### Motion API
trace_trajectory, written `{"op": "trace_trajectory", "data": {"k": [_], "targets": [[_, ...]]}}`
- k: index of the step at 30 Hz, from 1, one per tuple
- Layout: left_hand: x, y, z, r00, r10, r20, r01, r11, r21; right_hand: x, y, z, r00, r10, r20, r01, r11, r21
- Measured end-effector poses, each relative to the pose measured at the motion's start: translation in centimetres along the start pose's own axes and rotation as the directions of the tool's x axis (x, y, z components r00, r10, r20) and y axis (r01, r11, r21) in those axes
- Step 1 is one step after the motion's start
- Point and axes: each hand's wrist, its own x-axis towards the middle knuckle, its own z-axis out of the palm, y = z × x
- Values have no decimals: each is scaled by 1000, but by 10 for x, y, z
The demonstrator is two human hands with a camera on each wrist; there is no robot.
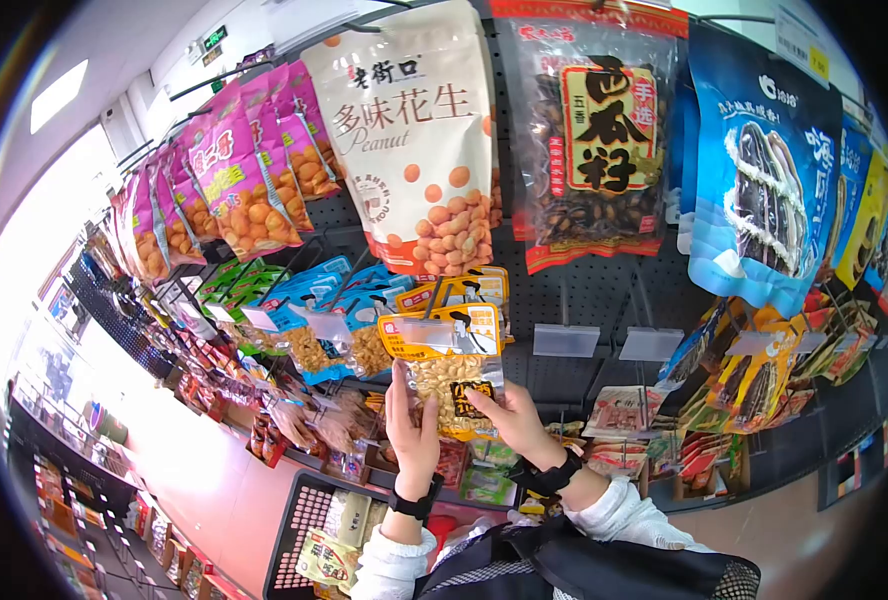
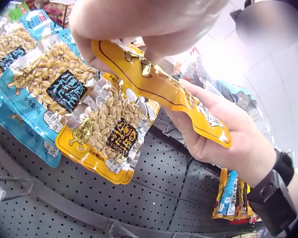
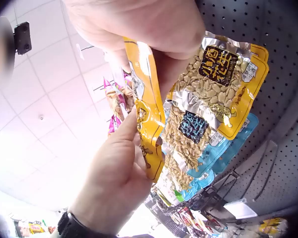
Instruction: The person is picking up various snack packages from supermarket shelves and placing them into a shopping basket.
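A yellow bag of peanuts (image 1: 434, 378) with a see-through front stands upright between both hands. My left hand (image 1: 414, 430) grips its left edge, thumb across the front. The right hand (image 1: 516, 424) pinches the opposite side, its thumb by the dark label. Seen from below in the left wrist view, the bag's yellow bottom (image 2: 164, 94) runs from one hand to the other. Just behind it hang matching yellow bags (image 2: 102, 129), beside blue bags of peanuts (image 3: 188, 129).
Large snack bags hang above: a white peanut bag (image 1: 414, 130), a red seed bag (image 1: 599, 140) and a blue seed bag (image 1: 759, 170). Pink bags (image 1: 249, 165) hang at left. Price-tag holders (image 1: 564, 340) jut from the black pegboard. Below stands a dark basket (image 1: 304, 510) with packets inside.
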Motion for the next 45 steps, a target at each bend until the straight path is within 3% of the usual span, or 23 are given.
{"op": "trace_trajectory", "data": {"k": [9,11,16,18,27,29,31,33,35,36,45], "targets": [[-4,7,-21,1000,-9,7,9,1000,-25,-15,-1,15,990,133,-36,-134,991,-23],[-4,5,-25,999,38,10,-38,999,2,-14,-3,23,998,40,-44,-40,999,23],[-7,-4,-29,1000,6,-18,-6,1000,-11,-18,0,30,998,51,-38,-50,999,12],[-4,-3,-34,999,0,50,2,999,-41,-20,1,36,995,23,-102,-16,998,67],[4,-4,-30,997,8,72,-2,996,-89,-18,2,35,989,11,-146,0,997,75],[5,-1,-30,993,-20,112,33,993,-113,-19,1,33,987,29,-161,-18,997,74],[6,-7,-27,993,100,69,-98,994,-39,-17,1,32,989,42,-141,-27,994,106],[5,-9,-25,989,125,78,-123,992,-30,-17,-2,33,986,30,-162,-14,995,102],[3,-8,-23,996,58,64,-54,997,-57,-17,-5,31,993,26,-113,-20,998,59],[4,-5,-23,997,56,60,-53,997,-51,-16,-4,27,990,99,-100,-95,995,39],[1,-3,-13,998,40,50,-38,998,-42,-12,0,13,990,109,-89,-107,994,24]]}}
